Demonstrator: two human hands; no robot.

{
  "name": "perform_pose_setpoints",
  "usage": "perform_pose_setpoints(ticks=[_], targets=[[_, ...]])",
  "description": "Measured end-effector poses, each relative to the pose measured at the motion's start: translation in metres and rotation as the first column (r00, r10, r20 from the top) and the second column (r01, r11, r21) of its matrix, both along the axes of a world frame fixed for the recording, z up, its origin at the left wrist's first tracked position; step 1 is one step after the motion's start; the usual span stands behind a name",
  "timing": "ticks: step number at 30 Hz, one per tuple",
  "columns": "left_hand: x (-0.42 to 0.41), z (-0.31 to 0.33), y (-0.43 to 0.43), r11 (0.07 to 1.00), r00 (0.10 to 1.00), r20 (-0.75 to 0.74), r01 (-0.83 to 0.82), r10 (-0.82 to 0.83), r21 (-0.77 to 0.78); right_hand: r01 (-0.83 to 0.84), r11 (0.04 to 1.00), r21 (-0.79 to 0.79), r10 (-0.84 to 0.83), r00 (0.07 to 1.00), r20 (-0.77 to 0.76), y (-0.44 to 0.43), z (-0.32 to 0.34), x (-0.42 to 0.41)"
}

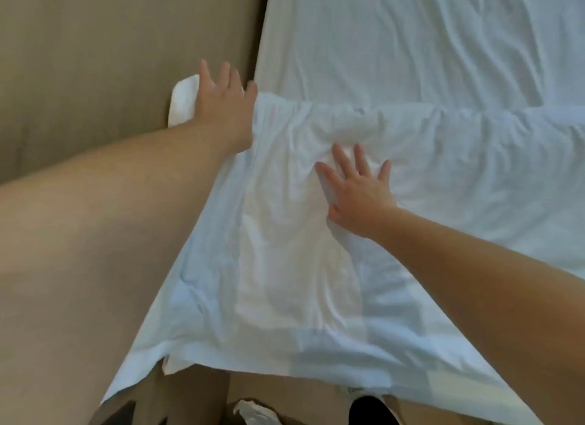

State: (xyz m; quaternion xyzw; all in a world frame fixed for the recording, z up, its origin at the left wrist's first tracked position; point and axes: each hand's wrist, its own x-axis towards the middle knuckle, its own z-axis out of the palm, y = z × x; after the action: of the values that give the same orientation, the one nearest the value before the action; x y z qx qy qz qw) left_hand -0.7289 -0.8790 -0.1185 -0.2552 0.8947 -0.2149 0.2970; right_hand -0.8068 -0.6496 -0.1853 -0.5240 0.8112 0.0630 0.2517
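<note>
White cover (pixel 285 266) spread over near part of bed, wrinkled, far edge bunched in thick ridge across bed sheet (pixel 411 44). Right hand (pixel 357 196) — flat on cover just below ridge, fingers straight and spread, grasping nothing. Left hand (pixel 221 98) — at left end of ridge by bed's edge, fingers extended, released (whether palm touches cloth, cannot tell). Small white item (pixel 183 101) just behind left hand, against beige surface (pixel 95 44).

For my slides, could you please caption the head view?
Left hand at the edge and right hand flat on top smooth a white sheet across the bed.
</note>
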Motion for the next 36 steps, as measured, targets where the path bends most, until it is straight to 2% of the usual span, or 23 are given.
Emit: perform_pose_setpoints(ticks=[2, 5, 9, 11, 14, 16, 18, 20, 21, 23, 25, 30, 33, 35, 36], targets=[[-0.009, 0.003, -0.018, 0.992, 0.993, 0.109, -0.066, 0.054, 0.109, 0.019, 0.997, 0.081, -0.025, 0.996, 0.082, 0.000, -0.008, -0.011], [-0.015, 0.026, -0.018, 0.964, 0.960, 0.280, -0.090, 0.016, 0.252, 0.028, 0.980, 0.199, -0.057, 0.988, 0.143, 0.016, -0.016, -0.014], [-0.014, 0.078, -0.026, 0.965, 0.902, 0.429, -0.070, -0.048, 0.253, 0.033, 0.954, 0.299, -0.086, 0.982, 0.166, 0.033, -0.005, -0.011], [-0.022, 0.108, -0.034, 0.985, 0.901, 0.426, 0.014, -0.088, 0.175, 0.053, 0.951, 0.306, -0.120, 0.971, 0.205, 0.038, 0.004, -0.009], [-0.036, 0.136, -0.038, 0.958, 0.847, 0.476, 0.287, -0.238, -0.031, 0.085, 0.951, 0.297, -0.171, 0.945, 0.280, 0.041, 0.017, -0.010], [-0.035, 0.135, -0.035, 0.928, 0.852, 0.479, 0.330, -0.213, -0.175, 0.085, 0.951, 0.296, -0.172, 0.944, 0.280, 0.041, 0.022, -0.012], [-0.031, 0.118, -0.020, 0.916, 0.921, 0.353, 0.276, -0.166, -0.290, 0.091, 0.960, 0.266, -0.151, 0.964, 0.217, 0.045, 0.024, -0.015], [-0.024, 0.083, 0.011, 0.935, 0.967, 0.130, 0.247, -0.220, -0.253, 0.104, 0.981, 0.163, -0.124, 0.985, 0.121, 0.047, 0.019, -0.014], [-0.021, 0.060, 0.035, 0.967, 0.977, 0.011, 0.214, -0.215, -0.141, 0.098, 0.990, 0.097, -0.106, 0.991, 0.079, 0.048, 0.016, -0.013], [-0.016, 0.013, 0.089, 0.976, 0.989, -0.143, 0.074, -0.045, 0.204, 0.072, 0.997, -0.029, -0.072, 0.997, 0.027, 0.052, 0.006, -0.014], [-0.010, -0.032, 0.134, 0.923, 0.974, -0.177, -0.064, 0.141, 0.380, 0.058, 0.991, -0.124, -0.061, 0.998, -0.017, 0.066, -0.013, -0.024], [-0.006, -0.109, 0.191, 0.938, 0.907, -0.289, -0.237, 0.307, 0.254, 0.014, 0.983, -0.185, -0.042, 0.988, -0.150, 0.159, -0.061, -0.090], [-0.016, -0.116, 0.220, 0.898, 0.830, -0.370, -0.311, 0.416, 0.313, 0.213, 0.971, -0.110, -0.233, 0.950, -0.210, 0.239, -0.066, -0.129], [-0.023, -0.116, 0.248, 0.902, 0.840, -0.384, -0.252, 0.384, 0.351, 0.402, 0.913, -0.065, -0.404, 0.873, -0.274, 0.286, -0.056, -0.149], [-0.026, -0.115, 0.262, 0.909, 0.858, -0.375, -0.215, 0.351, 0.357, 0.442, 0.895, -0.057, -0.439, 0.851, -0.288, 0.297, -0.052, -0.153]])
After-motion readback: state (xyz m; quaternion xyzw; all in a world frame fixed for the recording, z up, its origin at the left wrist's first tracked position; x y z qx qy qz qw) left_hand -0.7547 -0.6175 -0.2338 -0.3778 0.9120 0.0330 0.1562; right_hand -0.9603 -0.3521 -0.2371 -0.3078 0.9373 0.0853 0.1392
